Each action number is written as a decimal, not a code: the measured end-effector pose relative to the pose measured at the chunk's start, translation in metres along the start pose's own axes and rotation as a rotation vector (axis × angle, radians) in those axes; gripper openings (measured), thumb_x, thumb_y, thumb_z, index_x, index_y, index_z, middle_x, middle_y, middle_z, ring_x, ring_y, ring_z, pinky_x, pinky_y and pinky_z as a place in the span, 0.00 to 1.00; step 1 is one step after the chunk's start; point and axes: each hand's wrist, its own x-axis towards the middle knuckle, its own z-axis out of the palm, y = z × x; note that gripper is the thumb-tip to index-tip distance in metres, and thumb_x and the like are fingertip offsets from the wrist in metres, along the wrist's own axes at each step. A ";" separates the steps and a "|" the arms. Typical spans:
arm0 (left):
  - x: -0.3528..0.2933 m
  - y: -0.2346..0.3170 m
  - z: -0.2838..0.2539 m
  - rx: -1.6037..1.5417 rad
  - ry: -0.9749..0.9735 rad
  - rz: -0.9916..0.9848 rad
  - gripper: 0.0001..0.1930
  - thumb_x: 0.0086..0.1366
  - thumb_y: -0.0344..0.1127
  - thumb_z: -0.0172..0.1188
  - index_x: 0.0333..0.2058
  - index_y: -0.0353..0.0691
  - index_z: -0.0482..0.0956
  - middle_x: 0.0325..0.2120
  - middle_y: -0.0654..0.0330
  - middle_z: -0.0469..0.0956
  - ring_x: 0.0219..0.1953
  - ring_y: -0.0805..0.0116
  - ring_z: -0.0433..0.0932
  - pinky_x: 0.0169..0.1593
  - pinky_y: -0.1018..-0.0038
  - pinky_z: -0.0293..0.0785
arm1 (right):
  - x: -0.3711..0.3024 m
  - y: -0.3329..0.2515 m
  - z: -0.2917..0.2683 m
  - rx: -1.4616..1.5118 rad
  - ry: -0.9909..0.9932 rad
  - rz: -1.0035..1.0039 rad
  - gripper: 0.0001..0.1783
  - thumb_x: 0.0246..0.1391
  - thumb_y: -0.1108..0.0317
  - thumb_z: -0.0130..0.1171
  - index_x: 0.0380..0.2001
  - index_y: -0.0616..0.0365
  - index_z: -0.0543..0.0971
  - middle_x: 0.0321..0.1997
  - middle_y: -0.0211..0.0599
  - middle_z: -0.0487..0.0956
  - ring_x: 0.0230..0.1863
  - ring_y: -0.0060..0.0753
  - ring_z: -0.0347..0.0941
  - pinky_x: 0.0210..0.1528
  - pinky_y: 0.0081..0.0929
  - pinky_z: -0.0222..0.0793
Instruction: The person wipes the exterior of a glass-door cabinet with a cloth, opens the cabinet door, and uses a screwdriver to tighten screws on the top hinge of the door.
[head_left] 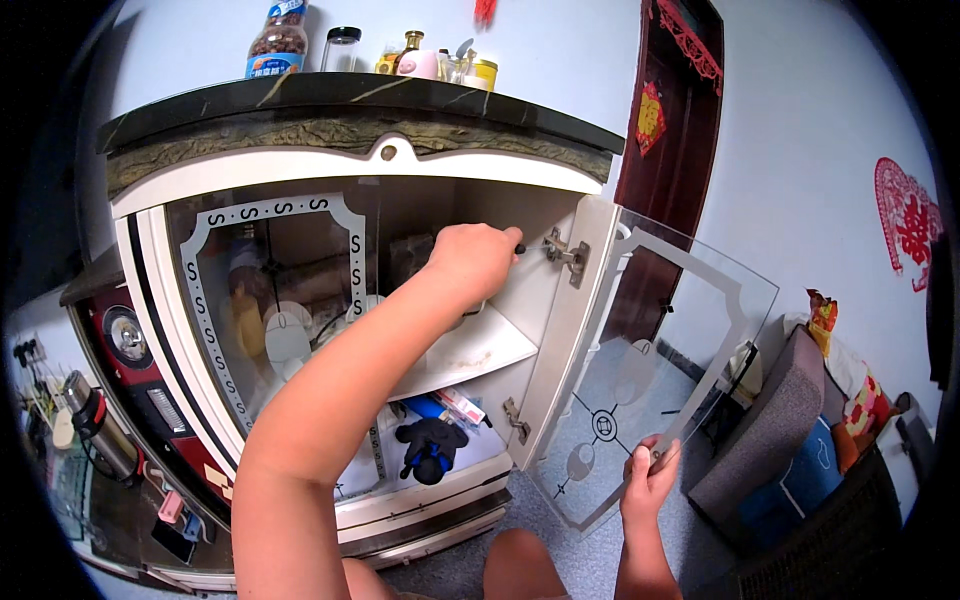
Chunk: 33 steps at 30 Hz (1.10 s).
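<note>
My left hand [472,262] reaches into the upper part of a white cabinet [300,178], its fingers closed round a screwdriver. Only the dark end of the screwdriver [520,249] and a thin shaft show; my fist hides the rest. The shaft points at the upper metal hinge [566,256] of the swung-out glass door [690,300]; whether its tip touches a screw, I cannot tell. Down at the door's outer edge, my right hand [650,475] grips the glass beside a small knob. A lower hinge [516,420] joins the door to the cabinet side.
A white shelf [480,350] crosses the cabinet; a dark figure-like object [430,447] lies below it. A second glass door [275,300] covers the left side. Jars and bottles stand on the black stone top [360,88]. A grey sofa [765,420] is at the right.
</note>
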 end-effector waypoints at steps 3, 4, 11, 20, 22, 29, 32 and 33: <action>-0.004 -0.003 0.005 -0.040 -0.010 -0.004 0.13 0.74 0.46 0.56 0.45 0.43 0.81 0.32 0.50 0.86 0.40 0.47 0.86 0.42 0.52 0.80 | 0.000 -0.001 0.000 0.011 -0.004 0.029 0.11 0.71 0.65 0.57 0.48 0.55 0.68 0.31 0.26 0.70 0.24 0.15 0.63 0.26 0.17 0.61; -0.005 -0.003 0.007 -0.040 -0.009 -0.005 0.13 0.74 0.46 0.56 0.45 0.43 0.81 0.32 0.50 0.86 0.40 0.47 0.86 0.42 0.52 0.80 | -0.001 0.000 0.000 0.010 -0.004 0.028 0.11 0.71 0.65 0.57 0.48 0.55 0.68 0.31 0.26 0.70 0.24 0.15 0.63 0.26 0.17 0.61; -0.006 -0.007 0.010 -0.069 0.050 -0.004 0.14 0.74 0.46 0.57 0.45 0.42 0.81 0.32 0.50 0.86 0.39 0.46 0.86 0.41 0.50 0.79 | 0.007 0.001 -0.001 0.072 0.028 0.053 0.10 0.70 0.65 0.57 0.47 0.55 0.69 0.31 0.25 0.69 0.24 0.15 0.63 0.25 0.18 0.60; -0.011 -0.005 0.006 -0.044 0.009 -0.012 0.13 0.75 0.44 0.55 0.47 0.44 0.82 0.33 0.53 0.87 0.42 0.51 0.87 0.43 0.55 0.80 | 0.009 -0.002 0.002 0.101 0.072 0.088 0.11 0.69 0.62 0.58 0.45 0.55 0.70 0.29 0.24 0.68 0.23 0.14 0.62 0.24 0.17 0.58; -0.013 -0.007 0.007 -0.038 0.018 -0.002 0.13 0.75 0.44 0.55 0.47 0.44 0.82 0.33 0.53 0.87 0.42 0.51 0.87 0.43 0.55 0.80 | 0.009 -0.003 0.002 0.103 0.063 0.080 0.11 0.69 0.63 0.58 0.45 0.55 0.70 0.29 0.24 0.68 0.23 0.14 0.62 0.24 0.17 0.59; -0.009 -0.003 0.006 -0.047 -0.006 -0.030 0.14 0.76 0.45 0.54 0.48 0.43 0.81 0.35 0.52 0.87 0.43 0.51 0.87 0.43 0.55 0.80 | 0.010 -0.002 -0.002 0.087 0.041 0.058 0.10 0.70 0.64 0.57 0.46 0.55 0.69 0.30 0.24 0.68 0.23 0.14 0.62 0.24 0.17 0.58; -0.007 -0.003 0.005 -0.055 -0.006 -0.029 0.14 0.76 0.45 0.54 0.48 0.43 0.81 0.35 0.52 0.87 0.43 0.51 0.87 0.44 0.56 0.80 | 0.009 -0.001 -0.001 0.104 0.030 0.059 0.11 0.70 0.64 0.58 0.46 0.55 0.69 0.30 0.24 0.68 0.23 0.14 0.62 0.24 0.17 0.59; -0.006 -0.003 0.005 -0.052 -0.006 -0.025 0.14 0.76 0.45 0.53 0.48 0.43 0.81 0.35 0.52 0.87 0.43 0.51 0.87 0.44 0.56 0.80 | 0.009 -0.001 0.000 0.109 0.042 0.071 0.11 0.70 0.64 0.58 0.47 0.55 0.69 0.30 0.24 0.69 0.23 0.14 0.62 0.25 0.17 0.59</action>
